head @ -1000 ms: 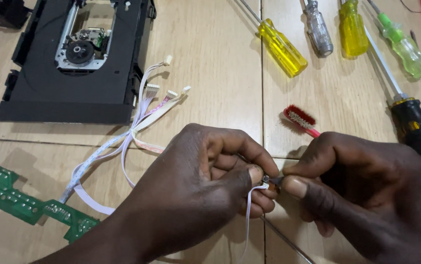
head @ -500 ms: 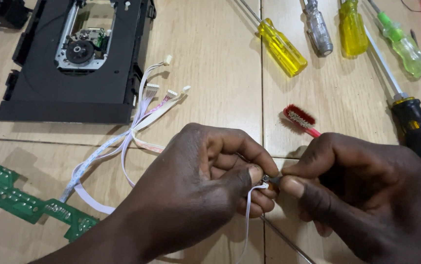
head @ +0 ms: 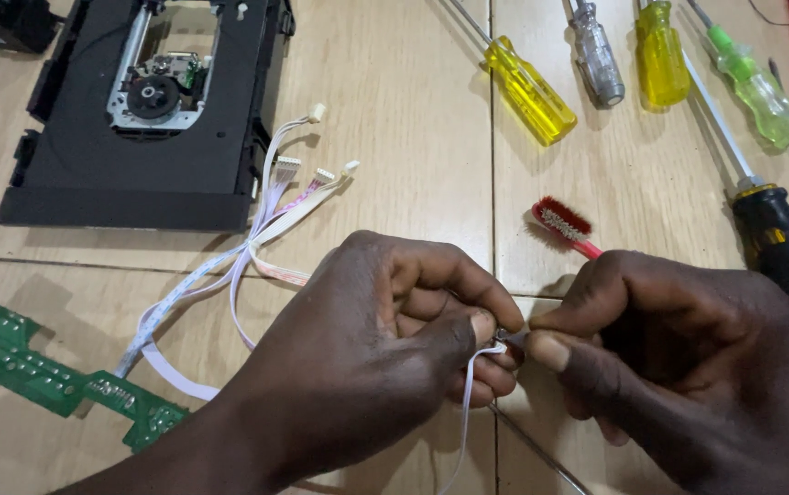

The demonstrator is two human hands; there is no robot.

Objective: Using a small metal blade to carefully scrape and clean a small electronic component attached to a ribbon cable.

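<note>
Low in the frame's centre, the left hand [head: 385, 339] and right hand [head: 660, 357] met knuckle to knuckle, fingertips pinched tight on a small metal part [head: 502, 337]. From it a white ribbon cable [head: 461, 412] hung down toward the bottom edge. Bare tiled floor [head: 413, 110] lay open above, between the black disc drive [head: 138, 119] upper left and the screwdrivers [head: 527, 87] upper right.

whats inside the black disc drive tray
Inside the black disc drive tray an opening shows a silver mechanism with a round black hub and a small green board. Anything beneath it is hidden.
</note>
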